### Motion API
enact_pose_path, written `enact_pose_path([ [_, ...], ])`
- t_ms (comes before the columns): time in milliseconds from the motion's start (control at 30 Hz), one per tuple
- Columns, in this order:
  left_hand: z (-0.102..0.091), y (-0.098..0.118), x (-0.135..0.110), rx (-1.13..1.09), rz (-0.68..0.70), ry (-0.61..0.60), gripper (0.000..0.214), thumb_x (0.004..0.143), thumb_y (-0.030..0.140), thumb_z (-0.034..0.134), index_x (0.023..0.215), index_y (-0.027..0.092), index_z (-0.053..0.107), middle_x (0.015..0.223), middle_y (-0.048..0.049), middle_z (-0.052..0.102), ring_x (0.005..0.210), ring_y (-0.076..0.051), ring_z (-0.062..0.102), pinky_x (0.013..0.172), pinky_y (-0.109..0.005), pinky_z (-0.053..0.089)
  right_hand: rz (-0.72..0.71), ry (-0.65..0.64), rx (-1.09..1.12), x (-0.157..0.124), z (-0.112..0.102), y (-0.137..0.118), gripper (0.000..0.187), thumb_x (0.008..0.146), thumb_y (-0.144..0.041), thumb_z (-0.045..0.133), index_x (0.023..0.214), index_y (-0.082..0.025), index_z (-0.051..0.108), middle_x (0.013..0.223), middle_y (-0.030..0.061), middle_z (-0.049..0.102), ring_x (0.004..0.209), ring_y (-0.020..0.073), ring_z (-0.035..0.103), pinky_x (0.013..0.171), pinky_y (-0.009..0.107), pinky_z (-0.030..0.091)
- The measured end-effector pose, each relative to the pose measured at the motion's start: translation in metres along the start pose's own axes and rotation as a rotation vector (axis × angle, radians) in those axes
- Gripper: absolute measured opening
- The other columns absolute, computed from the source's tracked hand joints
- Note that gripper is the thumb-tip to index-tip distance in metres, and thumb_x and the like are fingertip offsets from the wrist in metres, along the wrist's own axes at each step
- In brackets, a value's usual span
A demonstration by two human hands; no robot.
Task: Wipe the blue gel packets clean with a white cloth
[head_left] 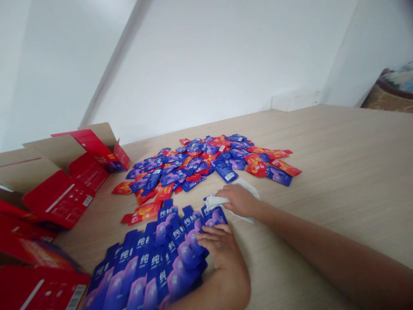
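Blue foil sachets [174, 254] lie in overlapping rows, pressed by the open left hand [219, 247]; even overlap matters. The right hand [240, 200] clenches a crumpled white cloth [213, 202].

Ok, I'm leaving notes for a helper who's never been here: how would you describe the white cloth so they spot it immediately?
On the pale wood table, find the big heap of blue and red sachets. Just below its right side, a right hand lies on a crumpled white cloth, the one soft white piece beside all those glossy packets.
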State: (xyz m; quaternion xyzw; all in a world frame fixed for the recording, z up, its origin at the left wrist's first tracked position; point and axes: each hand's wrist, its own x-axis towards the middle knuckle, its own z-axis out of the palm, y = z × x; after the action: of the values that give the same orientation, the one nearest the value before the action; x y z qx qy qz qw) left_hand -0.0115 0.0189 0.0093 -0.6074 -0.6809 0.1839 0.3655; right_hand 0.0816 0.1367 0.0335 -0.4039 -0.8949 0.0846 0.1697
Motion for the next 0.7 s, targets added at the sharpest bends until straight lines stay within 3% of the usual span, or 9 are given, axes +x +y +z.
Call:
enact_pose_path([
  [133, -0.002, -0.001, 0.001, -0.002, -0.002, 0.012, 0.031, 0.078, 0.000, 0.040, 0.095, 0.007, 0.065, 0.098, -0.0227, 0.069, 0.085, -0.034, 0.066, 0.068, -0.046, 0.054, -0.104, 0.048, 0.059, -0.003, -0.006, -0.019, 0.036, 0.081, -0.025, 0.056, 0.117, -0.023, 0.054, 0.098, 0.0058, 0.058, 0.095, 0.0201, 0.049, 0.082, 0.031, 0.032],
  [233, -0.003, -0.002, 0.002, -0.018, -0.005, -0.003, 0.033, 0.078, 0.000, 0.039, 0.098, 0.006, 0.065, 0.094, -0.0222, 0.070, 0.085, -0.034, 0.066, 0.068, -0.045, 0.054, -0.189, -0.055, 0.105, -0.005, -0.005, -0.031, 0.030, 0.082, -0.026, 0.056, 0.111, -0.023, 0.056, 0.098, 0.0049, 0.058, 0.091, 0.0192, 0.051, 0.081, 0.030, 0.034],
  [333, -0.004, -0.003, 0.002, -0.032, 0.010, -0.027, 0.034, 0.078, 0.000, 0.039, 0.099, 0.006, 0.064, 0.097, -0.0230, 0.069, 0.087, -0.035, 0.065, 0.069, -0.045, 0.053, -0.145, -0.098, 0.082, -0.003, 0.000, -0.026, 0.025, 0.082, -0.028, 0.056, 0.105, -0.020, 0.057, 0.096, 0.0057, 0.059, 0.090, 0.0200, 0.052, 0.079, 0.030, 0.034],
  [533, -0.006, -0.006, 0.001, -0.043, 0.030, -0.039, 0.034, 0.078, -0.001, 0.038, 0.100, 0.006, 0.063, 0.101, -0.0239, 0.067, 0.087, -0.033, 0.066, 0.069, -0.045, 0.053, -0.044, 0.005, 0.016, -0.002, -0.002, -0.011, 0.028, 0.082, -0.029, 0.055, 0.108, -0.019, 0.056, 0.096, 0.0070, 0.058, 0.093, 0.0214, 0.050, 0.081, 0.033, 0.033],
  [633, -0.005, -0.006, 0.003, -0.053, 0.019, -0.032, 0.036, 0.077, -0.002, 0.038, 0.099, 0.007, 0.064, 0.100, -0.0228, 0.068, 0.086, -0.033, 0.066, 0.068, -0.045, 0.054, -0.096, 0.111, 0.045, -0.005, -0.007, -0.023, 0.032, 0.081, -0.026, 0.056, 0.112, -0.019, 0.054, 0.101, 0.0076, 0.055, 0.096, 0.0218, 0.047, 0.083, 0.033, 0.033],
  [700, -0.006, -0.007, 0.004, -0.055, -0.001, -0.036, 0.037, 0.077, -0.002, 0.037, 0.099, 0.005, 0.065, 0.097, -0.0221, 0.069, 0.085, -0.033, 0.066, 0.069, -0.045, 0.054, -0.167, 0.085, 0.064, -0.006, -0.006, -0.031, 0.033, 0.079, -0.028, 0.058, 0.111, -0.021, 0.055, 0.100, 0.0063, 0.055, 0.095, 0.0215, 0.048, 0.082, 0.032, 0.034],
])
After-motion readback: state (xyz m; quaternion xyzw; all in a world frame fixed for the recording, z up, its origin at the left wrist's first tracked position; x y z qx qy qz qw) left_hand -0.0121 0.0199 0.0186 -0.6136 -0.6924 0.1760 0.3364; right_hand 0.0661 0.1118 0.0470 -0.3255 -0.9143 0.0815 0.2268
